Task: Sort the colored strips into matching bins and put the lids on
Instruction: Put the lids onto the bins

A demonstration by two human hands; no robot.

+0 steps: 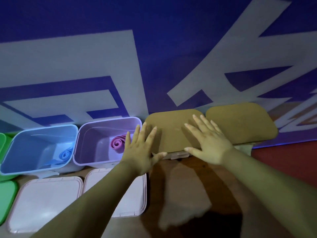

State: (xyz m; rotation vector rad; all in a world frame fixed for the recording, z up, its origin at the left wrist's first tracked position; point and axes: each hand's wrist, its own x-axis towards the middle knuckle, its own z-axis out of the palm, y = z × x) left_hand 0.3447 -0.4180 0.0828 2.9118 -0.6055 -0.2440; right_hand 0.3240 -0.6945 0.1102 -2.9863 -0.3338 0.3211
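Head view: left hand [139,152] and right hand [210,145], fingers spread flat, press yellow lid [171,133]; purple bin [103,160] uncovered

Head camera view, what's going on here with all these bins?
A person's left hand and right hand lie flat on a tan lid over one bin. A second tan lid sits to its right. The purple bin, holding a pink strip, and the blue bin, holding a blue strip, are uncovered; two pale lids lie in front.

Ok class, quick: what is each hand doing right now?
Left hand: open, fingers straight, on the left yellow lid.
Right hand: open, flat on the same lid.
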